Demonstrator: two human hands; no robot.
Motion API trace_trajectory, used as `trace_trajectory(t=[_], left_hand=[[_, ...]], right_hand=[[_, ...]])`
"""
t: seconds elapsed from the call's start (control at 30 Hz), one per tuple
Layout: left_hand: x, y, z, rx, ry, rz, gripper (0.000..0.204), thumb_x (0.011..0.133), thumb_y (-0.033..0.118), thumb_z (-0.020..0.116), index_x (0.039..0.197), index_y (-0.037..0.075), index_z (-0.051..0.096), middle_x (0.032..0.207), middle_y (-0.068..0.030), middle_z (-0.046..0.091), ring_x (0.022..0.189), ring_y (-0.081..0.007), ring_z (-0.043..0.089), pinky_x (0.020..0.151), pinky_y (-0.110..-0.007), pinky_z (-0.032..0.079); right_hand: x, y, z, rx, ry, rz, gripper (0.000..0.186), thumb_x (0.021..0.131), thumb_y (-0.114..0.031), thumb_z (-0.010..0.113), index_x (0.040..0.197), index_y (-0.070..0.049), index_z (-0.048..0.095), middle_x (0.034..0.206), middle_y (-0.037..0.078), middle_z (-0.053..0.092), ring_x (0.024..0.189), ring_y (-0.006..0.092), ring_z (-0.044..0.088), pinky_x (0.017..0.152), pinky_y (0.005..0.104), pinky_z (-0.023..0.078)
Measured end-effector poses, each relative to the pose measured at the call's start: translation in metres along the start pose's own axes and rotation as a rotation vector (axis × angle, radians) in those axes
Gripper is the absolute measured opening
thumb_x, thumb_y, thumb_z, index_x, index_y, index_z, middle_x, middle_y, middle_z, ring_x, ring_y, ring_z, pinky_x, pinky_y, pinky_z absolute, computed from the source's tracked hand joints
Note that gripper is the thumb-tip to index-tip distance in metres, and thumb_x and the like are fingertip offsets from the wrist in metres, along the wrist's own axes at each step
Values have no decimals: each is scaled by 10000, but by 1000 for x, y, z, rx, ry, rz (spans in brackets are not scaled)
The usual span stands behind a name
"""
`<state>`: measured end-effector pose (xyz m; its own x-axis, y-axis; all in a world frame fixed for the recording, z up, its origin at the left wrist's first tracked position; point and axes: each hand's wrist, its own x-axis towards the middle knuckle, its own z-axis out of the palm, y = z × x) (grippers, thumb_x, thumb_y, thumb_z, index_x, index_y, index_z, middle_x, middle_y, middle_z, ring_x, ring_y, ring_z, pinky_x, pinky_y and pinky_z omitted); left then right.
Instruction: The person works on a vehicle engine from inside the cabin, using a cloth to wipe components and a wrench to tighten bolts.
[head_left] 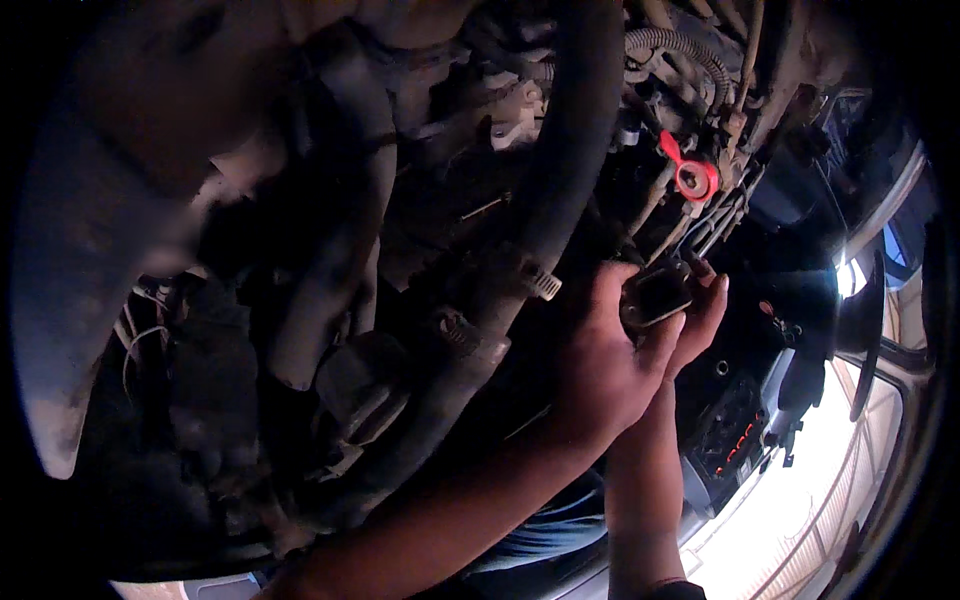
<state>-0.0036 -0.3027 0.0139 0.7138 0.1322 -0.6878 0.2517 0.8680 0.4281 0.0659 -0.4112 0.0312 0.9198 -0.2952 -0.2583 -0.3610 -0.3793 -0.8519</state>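
Note:
My left hand (pixel 610 355) has its fingers wrapped round the near side of a small squarish dark part (pixel 655 295) with a lighter rim. My right hand (pixel 705 315) grips the same part from the right side, partly behind the left one. The part sits among the engine fittings, just below some thin pipes (pixel 705 235). Above it is a red ring with a tab (pixel 700 180). To the left a thick black hose (pixel 580 120) runs diagonally, with a metal clamp (pixel 540 280) beside my left hand. What lies behind the part is hidden by shadow.
Grimy hoses, housings and wires (pixel 355 390) fill the left and top. A corrugated conduit (pixel 675 40) runs at the upper right. At the right are a dark dashboard panel (pixel 730 430) with orange markings and a bright window opening (pixel 820 460). Blue fabric (pixel 535 530) shows below my forearms.

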Motion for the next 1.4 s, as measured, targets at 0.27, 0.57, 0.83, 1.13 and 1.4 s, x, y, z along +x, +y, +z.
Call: trace_trajectory(t=[0.27,0.57,0.83,1.13,1.4], left_hand=[[2,7,3,25,97,44,459,841,151,777,1202,-8,543,991,-165,714,878,-240,720,781,-347,565],[3,8,2,54,133,57,453,815,274,797,1132,35,580,914,-121,714,844,-263,720,757,-359,555],[4,11,2,63,112,14,426,830,190,776,1148,21,550,966,-125,702,869,-227,696,781,-344,544],[54,10,-9,173,-5,-37,469,799,223,717,1212,31,606,1055,-121,666,948,-215,635,906,-346,490],[92,36,-67,627,-50,-68,611,888,508,667,1246,15,623,1202,-98,643,1067,-248,606,933,-392,480]], right_hand=[[0,4,-8,2,15,-27,460,1023,-456,437,1116,-35,597,1052,110,640,1028,234,594,953,382,457],[3,1,-8,58,72,-17,442,1015,-425,469,1051,-14,627,974,118,653,960,230,607,912,369,463],[-1,4,11,-331,191,-268,406,1036,-315,424,965,9,659,932,95,665,837,174,593,821,325,470],[5,8,10,-301,388,-366,264,930,-243,661,808,-9,671,724,49,603,706,155,503,685,334,432],[-3,4,34,-558,495,-391,335,864,-411,640,820,-82,685,965,117,662,1079,309,574,1148,609,207]])
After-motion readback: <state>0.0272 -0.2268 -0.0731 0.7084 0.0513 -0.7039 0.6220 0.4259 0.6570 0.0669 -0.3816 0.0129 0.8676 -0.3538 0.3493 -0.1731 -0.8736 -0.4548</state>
